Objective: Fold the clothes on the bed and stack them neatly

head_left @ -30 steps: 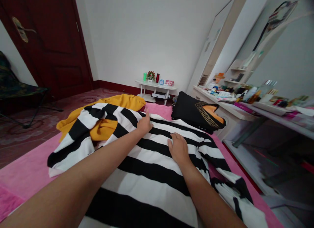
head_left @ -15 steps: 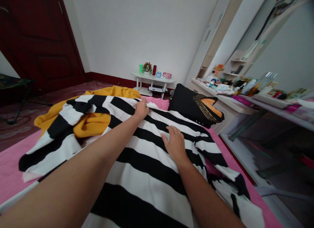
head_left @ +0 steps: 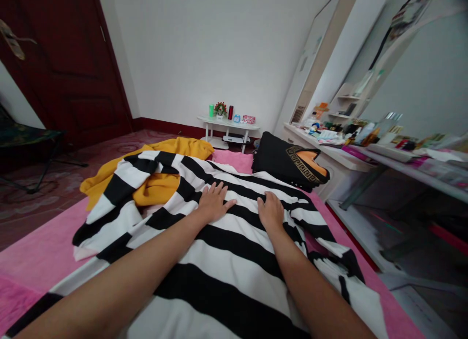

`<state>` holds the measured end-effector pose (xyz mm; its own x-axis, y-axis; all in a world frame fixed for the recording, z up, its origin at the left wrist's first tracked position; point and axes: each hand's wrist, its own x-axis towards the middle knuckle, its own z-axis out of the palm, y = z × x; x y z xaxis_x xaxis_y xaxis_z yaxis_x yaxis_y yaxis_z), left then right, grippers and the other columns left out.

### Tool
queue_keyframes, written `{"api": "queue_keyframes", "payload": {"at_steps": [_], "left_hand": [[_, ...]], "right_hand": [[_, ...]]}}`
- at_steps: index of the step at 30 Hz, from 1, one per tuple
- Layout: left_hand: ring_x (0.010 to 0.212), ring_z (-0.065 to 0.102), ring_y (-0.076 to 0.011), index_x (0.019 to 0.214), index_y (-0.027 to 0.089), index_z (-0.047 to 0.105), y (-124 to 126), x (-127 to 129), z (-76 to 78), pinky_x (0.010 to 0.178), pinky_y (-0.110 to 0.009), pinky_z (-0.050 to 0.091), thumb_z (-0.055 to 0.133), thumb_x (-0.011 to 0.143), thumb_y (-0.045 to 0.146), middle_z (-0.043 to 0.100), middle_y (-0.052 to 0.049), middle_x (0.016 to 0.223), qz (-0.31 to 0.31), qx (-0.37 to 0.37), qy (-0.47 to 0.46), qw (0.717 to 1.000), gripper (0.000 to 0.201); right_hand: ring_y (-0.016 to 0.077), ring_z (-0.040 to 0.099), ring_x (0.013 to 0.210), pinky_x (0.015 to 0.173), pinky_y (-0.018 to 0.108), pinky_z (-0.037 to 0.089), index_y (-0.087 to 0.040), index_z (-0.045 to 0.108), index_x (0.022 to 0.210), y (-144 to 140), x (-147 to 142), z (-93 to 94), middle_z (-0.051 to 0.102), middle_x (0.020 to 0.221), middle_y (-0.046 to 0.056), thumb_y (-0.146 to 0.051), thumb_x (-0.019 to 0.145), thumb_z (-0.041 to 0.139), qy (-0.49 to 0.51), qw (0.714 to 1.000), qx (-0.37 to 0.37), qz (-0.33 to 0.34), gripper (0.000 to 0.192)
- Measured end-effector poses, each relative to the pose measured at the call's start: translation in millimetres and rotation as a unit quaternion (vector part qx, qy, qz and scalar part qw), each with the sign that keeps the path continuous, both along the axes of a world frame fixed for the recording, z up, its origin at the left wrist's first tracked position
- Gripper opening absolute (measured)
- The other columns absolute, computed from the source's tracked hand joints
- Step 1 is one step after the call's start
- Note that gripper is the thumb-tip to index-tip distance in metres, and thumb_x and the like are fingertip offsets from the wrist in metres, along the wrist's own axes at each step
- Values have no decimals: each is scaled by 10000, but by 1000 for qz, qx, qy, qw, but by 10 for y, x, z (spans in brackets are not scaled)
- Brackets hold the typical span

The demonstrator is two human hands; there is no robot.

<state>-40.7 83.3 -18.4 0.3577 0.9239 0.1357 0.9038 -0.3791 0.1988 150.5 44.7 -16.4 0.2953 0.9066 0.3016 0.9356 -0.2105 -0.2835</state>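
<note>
Far left: dark red door, folding chair beside it on the patterned floor. Pink bed cover carries everything; its left edge shows bare.

Yellow garment bunched toward the far left corner of the cover, partly under the striped garment, which lies spread along the cover's middle, reaching from the near edge to just short of the far one.

Left hand: palm down, fingers spread and flat on the stripes, pinching nothing. Right hand, just beside it: palm down, fingers together and slightly curled, also gripping nothing. The cloth lies directly under both sets of fingertips and extends beyond them on every side.

Judgement: smoothing goes best with flat palms, light even pressure, strokes running outward from the middle toward the cover's edges so wrinkles are not pushed into the bunched left sleeve.

Right: black garment at the far right corner; cluttered dresser beyond.
</note>
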Motion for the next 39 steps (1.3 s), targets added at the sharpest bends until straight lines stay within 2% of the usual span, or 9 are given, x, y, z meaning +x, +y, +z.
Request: {"api": "queue_keyframes", "payload": {"at_steps": [7, 12, 15, 17, 20, 23, 26, 31, 39], "left_hand": [[1401, 157, -333, 1427, 279, 337, -143, -173, -18, 1112, -505, 114, 196, 827, 729, 231, -77, 1529, 35, 13, 3, 999, 763], [1398, 152, -351, 1419, 279, 353, -129, -172, -34, 1110, -520, 105, 205, 816, 738, 242, -77, 1525, 41, 12, -11, 999, 773], [1401, 132, -360, 1421, 278, 352, -123, -157, -48, 1106, -540, 92, 218, 821, 725, 235, -80, 1527, 44, 13, -11, 999, 760], [1399, 130, -368, 1423, 273, 350, -126, -141, -46, 1102, -554, 83, 223, 822, 723, 226, -84, 1529, 48, 14, -13, 999, 761], [1396, 139, -374, 1421, 263, 356, -135, -125, -35, 1099, -563, 78, 226, 826, 717, 227, -93, 1527, 48, 18, -17, 999, 760], [1396, 143, -370, 1416, 269, 367, -138, -123, -29, 1100, -561, 86, 217, 826, 715, 241, -82, 1524, 51, 26, -22, 998, 754], [1401, 127, -366, 1415, 284, 364, -132, -127, -30, 1103, -560, 88, 219, 818, 721, 242, -58, 1526, 53, 22, -30, 998, 754], [1408, 104, -355, 1416, 282, 361, -122, -138, -27, 1111, -558, 69, 232, 832, 694, 236, -53, 1529, 51, 10, -38, 998, 726], [1411, 116, -324, 1421, 277, 350, -144, -170, -5, 1119, -539, 80, 237, 908, 530, 205, -54, 1538, 39, 8, -39, 998, 583]], "right_hand": [[254, 171, 1401, 1089, 523, 152, -299, 321, 1427, 223, 450, -33, 219, 1534, 26, -568, 912, 249, -56, 986, -140, 77, 585], [294, 203, 1382, 1057, 539, 199, -232, 302, 1444, 430, 789, 18, 235, 1525, 92, -537, 927, 196, -89, 984, -150, -30, 610], [348, 330, 1304, 971, 577, 286, -151, 428, 1373, 538, 620, 149, 376, 1427, 188, -359, 931, 261, -103, 980, -155, -70, 517], [344, 391, 1249, 959, 538, 316, -123, 548, 1262, 598, 372, 245, 474, 1322, 211, -242, 890, 342, -115, 981, -147, -51, 441], [256, 416, 1224, 992, 385, 326, -176, 606, 1181, 709, -23, 294, 520, 1277, 140, -195, 867, 391, -132, 981, -81, 116, 381], [230, 354, 1283, 1022, 363, 306, -221, 468, 1336, 911, -249, 187, 419, 1403, 93, -336, 907, 389, -116, 966, -36, 226, 450], [253, 214, 1376, 1071, 468, 222, -226, 298, 1440, 1188, -275, 31, 256, 1510, 99, -521, 927, 276, -83, 981, -86, 153, 592], [253, 109, 1413, 1083, 534, 148, -253, 239, 1463, 1411, -243, -52, 172, 1542, 85, -582, 921, 132, -81, 982, -142, 95, 643], [278, 92, 1416, 1091, 550, 119, -281, 200, 1473, 723, -315, -16, 125, 1555, 62, -601, 912, 141, -81, 978, -164, 104, 649]]}}
